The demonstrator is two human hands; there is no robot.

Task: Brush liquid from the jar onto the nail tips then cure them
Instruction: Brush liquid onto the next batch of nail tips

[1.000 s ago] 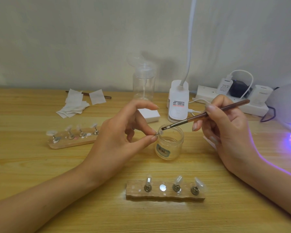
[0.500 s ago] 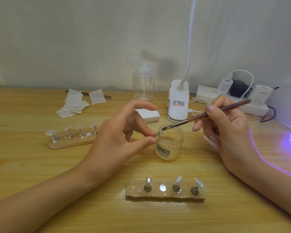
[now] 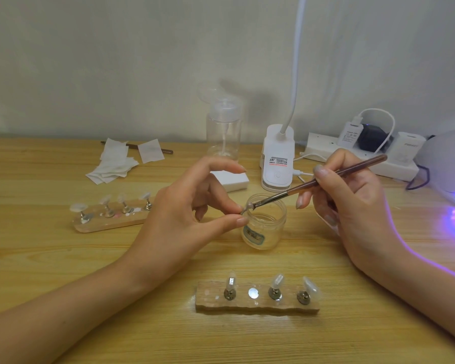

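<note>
My left hand (image 3: 187, 214) pinches a small nail tip on its stand (image 3: 247, 207) between thumb and fingertip, held over the open clear jar (image 3: 264, 227). In my right hand (image 3: 352, 206) is a thin brown brush (image 3: 326, 178), whose bristles touch the nail tip above the jar's mouth. Near the table's front edge lies a wooden holder (image 3: 258, 302) with three nail tips standing on it and one bare magnet spot. A second wooden holder (image 3: 111, 218) with several nail tips lies at the left. The curing lamp (image 3: 449, 166) glows purple at the right edge.
Behind the jar stand a clear pump bottle (image 3: 223, 130), a white clip lamp base (image 3: 277, 158) and a small white block (image 3: 231, 181). A power strip (image 3: 360, 156) with plugs and cables runs along the back right. Paper wipes (image 3: 116, 164) and another brush lie at the back left.
The brush tip has shifted slightly along the nail tip over the jar. Both hands stay almost where they were.
</note>
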